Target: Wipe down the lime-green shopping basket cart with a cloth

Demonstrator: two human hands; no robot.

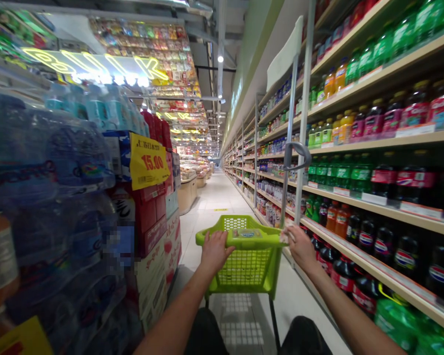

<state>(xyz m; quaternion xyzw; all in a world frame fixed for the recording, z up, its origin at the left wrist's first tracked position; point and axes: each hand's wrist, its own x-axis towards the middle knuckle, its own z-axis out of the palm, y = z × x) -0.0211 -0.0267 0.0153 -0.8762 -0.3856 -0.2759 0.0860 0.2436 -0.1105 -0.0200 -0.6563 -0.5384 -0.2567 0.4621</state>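
Observation:
A lime-green plastic shopping cart point(244, 271) stands in front of me, its basket walls full of small holes. My left hand point(215, 252) is closed over the left part of its handle bar point(268, 240), thumb lying toward the middle. At the right end of the bar, my right hand point(300, 248) pinches a crumpled whitish piece like a tissue point(286, 233) against the corner. Whether those fingers also wrap the bar is hard to see. A printed label point(246, 233) sits at the middle of the handle. The basket's floor is hidden from here.
Drink shelves point(377, 197) line the right side closely. A metal pole point(291, 98) with a grey loop point(297, 156) rises beside them. Stacked shrink-wrapped bottles point(59, 197) and cartons point(153, 222) crowd the left, with a yellow price sign point(150, 161). A tiled aisle point(214, 192) runs ahead past wooden bins point(188, 195).

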